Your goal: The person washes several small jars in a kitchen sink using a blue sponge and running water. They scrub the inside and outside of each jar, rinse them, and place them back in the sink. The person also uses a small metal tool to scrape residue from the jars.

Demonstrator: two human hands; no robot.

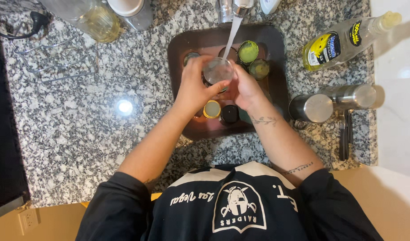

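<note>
Granite runs across the whole counter (80, 134), speckled grey, and at its far left edge a wire rack (57, 58) lies flat with a black cord (17, 27) coiled beside it. Just right of that, near the back edge, stands a bottle of yellow oil (91, 18). On to the middle: a dark brown sink (178, 49) is set into the counter, and water (232, 35) streams down from the tap (238, 6) at its back rim. The left hand (194, 87) curls around the left side of a clear glass (218, 70), fingers wrapped on it, holding it right under the stream. The right hand (247, 91) closes on the glass from the other side, so both hands grip it over the centre of the sink. Below and behind them sit small jars and lids: a green lid (248, 51) toward the back, a yellow one (211, 109) and a black one (229, 114) toward the front rim. Right of the sink, two steel cups (330, 102) lie on their sides, cutlery (345, 134) beside them, and a yellow dish-soap bottle (343, 40) rests toward the back right corner.
</note>
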